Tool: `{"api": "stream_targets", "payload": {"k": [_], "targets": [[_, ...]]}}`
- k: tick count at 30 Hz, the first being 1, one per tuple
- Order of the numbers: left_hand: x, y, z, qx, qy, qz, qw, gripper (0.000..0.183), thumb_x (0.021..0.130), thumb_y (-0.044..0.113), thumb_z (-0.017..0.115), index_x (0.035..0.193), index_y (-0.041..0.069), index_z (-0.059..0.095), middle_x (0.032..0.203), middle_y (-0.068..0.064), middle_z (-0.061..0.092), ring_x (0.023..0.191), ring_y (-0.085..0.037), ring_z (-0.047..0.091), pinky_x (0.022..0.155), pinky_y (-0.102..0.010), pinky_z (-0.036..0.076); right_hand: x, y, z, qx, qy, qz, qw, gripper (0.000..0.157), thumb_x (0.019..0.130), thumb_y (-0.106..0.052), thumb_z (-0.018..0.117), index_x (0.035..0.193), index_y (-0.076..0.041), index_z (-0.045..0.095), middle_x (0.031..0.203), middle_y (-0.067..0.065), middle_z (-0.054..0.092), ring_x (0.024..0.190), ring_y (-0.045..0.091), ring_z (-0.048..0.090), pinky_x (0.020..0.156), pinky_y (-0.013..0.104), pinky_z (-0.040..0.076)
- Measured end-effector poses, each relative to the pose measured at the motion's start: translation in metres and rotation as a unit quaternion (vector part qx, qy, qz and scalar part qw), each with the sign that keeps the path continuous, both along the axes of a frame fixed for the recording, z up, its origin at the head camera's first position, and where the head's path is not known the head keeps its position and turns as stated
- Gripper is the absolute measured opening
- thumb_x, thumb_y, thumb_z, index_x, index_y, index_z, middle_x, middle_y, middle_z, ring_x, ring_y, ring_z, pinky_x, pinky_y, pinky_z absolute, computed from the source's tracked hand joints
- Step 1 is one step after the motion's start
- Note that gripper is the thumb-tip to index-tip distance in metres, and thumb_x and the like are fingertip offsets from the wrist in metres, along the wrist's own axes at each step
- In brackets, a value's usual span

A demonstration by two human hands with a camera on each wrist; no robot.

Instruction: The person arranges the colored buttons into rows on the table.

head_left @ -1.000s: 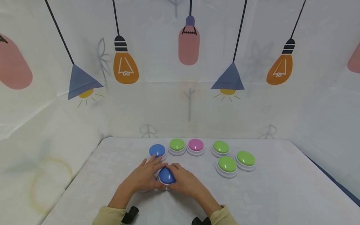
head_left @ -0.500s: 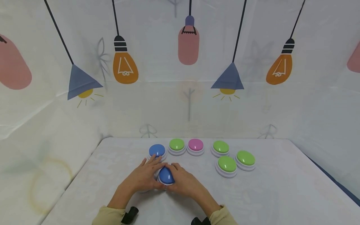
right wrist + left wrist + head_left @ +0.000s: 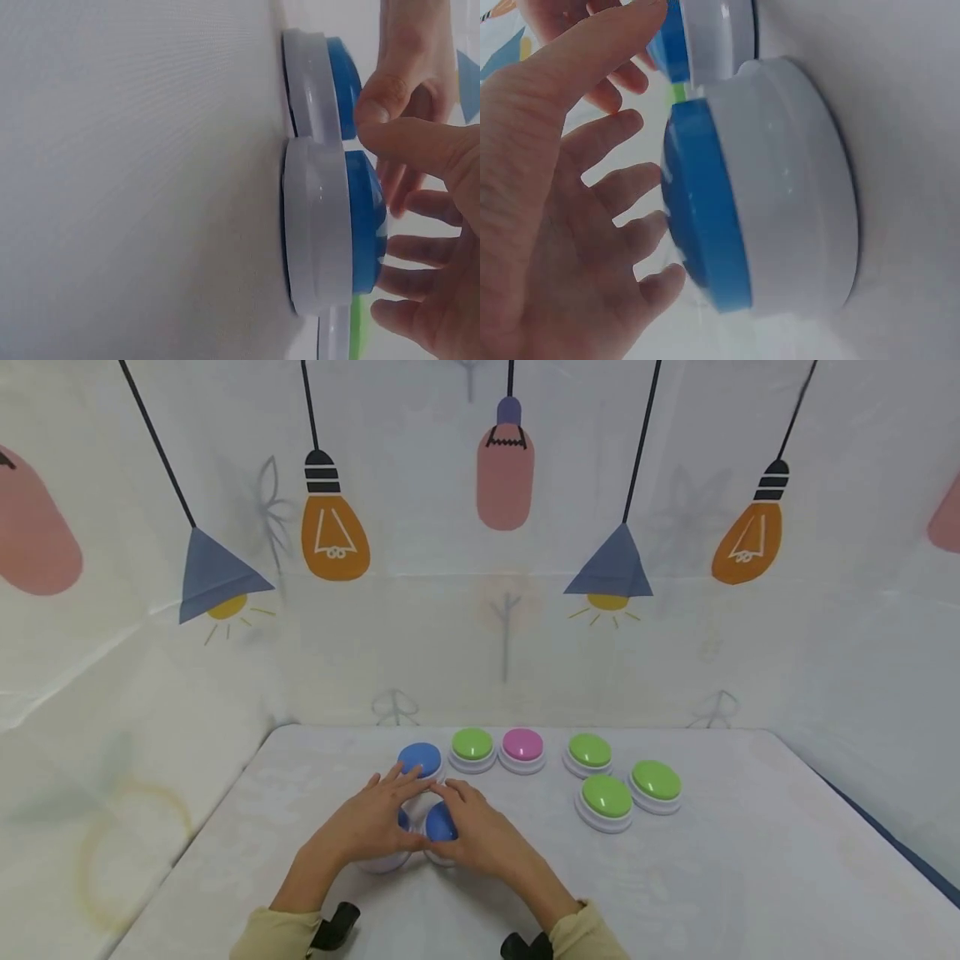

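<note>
Two blue-topped push buttons with white bases stand side by side on the white table, the left one [image 3: 386,862] largely behind my left hand [image 3: 360,828] and the right one [image 3: 441,824] partly behind my right hand [image 3: 486,837]. Both hands hover over this pair with fingers spread and slightly bent, and the thumb tips meet between them. In the left wrist view the fingers are extended above a blue dome [image 3: 705,210]. Likewise, the right wrist view has loose fingers beside a blue dome [image 3: 364,225]. A third blue button [image 3: 420,757] lies just beyond the left fingertips.
Behind the hands stand a green button [image 3: 472,743] and a pink button [image 3: 522,743]. Three more green buttons sit to the right, the nearest green one [image 3: 607,796] in front. A printed cloth [image 3: 420,635] hangs behind the table [image 3: 720,860].
Both hands have loosened from around the right front blue button and risen slightly, shifting a little left. More of the left front button now shows between them.
</note>
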State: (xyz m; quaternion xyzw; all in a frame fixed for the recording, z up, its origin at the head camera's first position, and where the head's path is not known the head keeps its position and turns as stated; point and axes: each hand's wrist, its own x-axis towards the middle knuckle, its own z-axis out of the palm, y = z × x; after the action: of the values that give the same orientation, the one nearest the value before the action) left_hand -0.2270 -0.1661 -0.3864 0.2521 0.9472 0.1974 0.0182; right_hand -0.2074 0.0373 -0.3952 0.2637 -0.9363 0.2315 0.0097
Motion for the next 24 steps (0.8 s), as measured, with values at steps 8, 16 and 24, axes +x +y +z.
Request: {"api": "stream_targets", "payload": {"k": [8, 16, 24], "targets": [[0.000, -0.009, 0.006, 0.012, -0.028, 0.028, 0.9991, 0.083, 0.075, 0.044, 0.083, 0.147, 0.019, 0.050, 0.158, -0.015, 0.035, 0.149, -0.042, 0.017, 0.115, -0.067, 0.018, -0.002, -0.007, -0.002, -0.001, -0.002, 0.013, 1.000, 0.071, 0.086, -0.032, 0.076, 0.147, -0.016, 0.044, 0.147, 0.011, 0.045, 0.130, 0.030, 0.050, 0.098, 0.046, 0.051], [0.000, -0.027, 0.009, 0.006, -0.059, 0.071, 0.9957, 0.084, 0.076, 0.049, 0.080, 0.148, 0.022, 0.047, 0.159, -0.015, 0.032, 0.145, -0.051, 0.021, 0.097, -0.081, 0.028, -0.003, -0.019, -0.008, 0.026, 0.015, 0.018, 0.999, 0.071, 0.085, -0.032, 0.078, 0.146, -0.014, 0.046, 0.146, 0.011, 0.048, 0.136, 0.030, 0.047, 0.113, 0.049, 0.036], [0.001, -0.037, 0.015, 0.014, -0.067, 0.077, 0.9947, 0.086, 0.076, 0.050, 0.080, 0.148, 0.016, 0.047, 0.159, -0.019, 0.031, 0.147, -0.046, 0.020, 0.105, -0.074, 0.028, -0.001, -0.032, -0.010, 0.042, 0.078, 0.039, 0.995, 0.069, 0.081, -0.031, 0.080, 0.141, -0.010, 0.051, 0.139, 0.012, 0.054, 0.134, 0.023, 0.049, 0.117, 0.054, 0.028]]}}
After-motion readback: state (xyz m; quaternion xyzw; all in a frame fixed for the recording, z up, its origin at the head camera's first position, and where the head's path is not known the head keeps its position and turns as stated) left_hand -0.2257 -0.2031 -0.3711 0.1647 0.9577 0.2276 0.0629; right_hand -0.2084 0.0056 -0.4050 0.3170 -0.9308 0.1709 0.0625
